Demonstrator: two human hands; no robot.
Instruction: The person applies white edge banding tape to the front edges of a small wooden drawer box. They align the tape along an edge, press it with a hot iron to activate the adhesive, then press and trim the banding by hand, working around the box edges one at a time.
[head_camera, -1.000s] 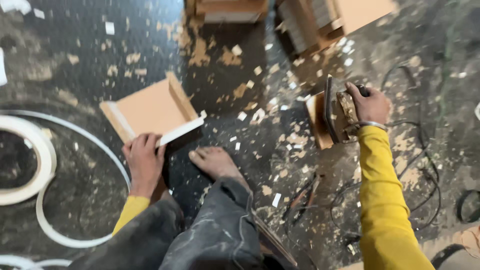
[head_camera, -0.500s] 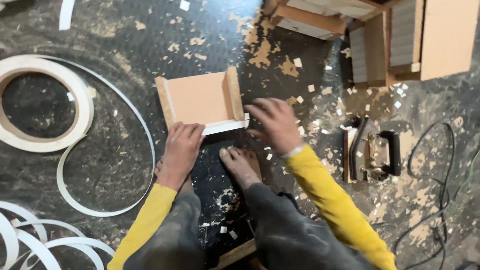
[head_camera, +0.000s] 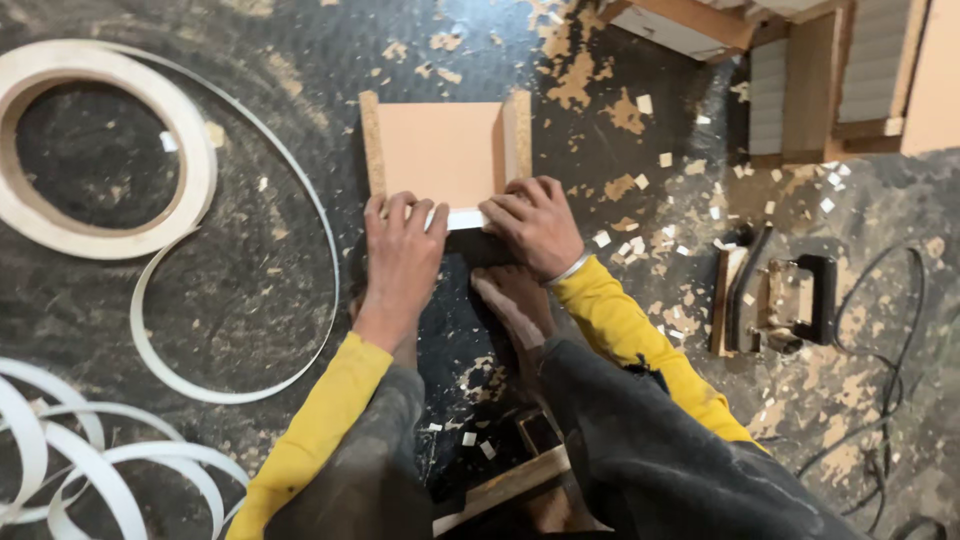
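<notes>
A small tan wooden box piece (head_camera: 440, 150) with raised side walls lies on the dark floor in front of me. A white edge strip (head_camera: 465, 218) runs along its near edge. My left hand (head_camera: 402, 262) presses flat on that edge at the left. My right hand (head_camera: 532, 225) presses on it at the right, fingers bent over the strip. My bare foot (head_camera: 510, 300) rests just below the right hand. Both sleeves are yellow.
A roll of white edge banding (head_camera: 105, 150) lies at the left, with loose coils (head_camera: 110, 455) trailing toward me. A clothes iron (head_camera: 785, 300) with black handle and cable (head_camera: 890, 400) sits at the right. Wooden boxes (head_camera: 820, 70) stand at the top right. Wood chips cover the floor.
My right hand has let go of the iron, which now rests on the floor, and has moved left onto the box's near edge. The left hand has stayed on the edge.
</notes>
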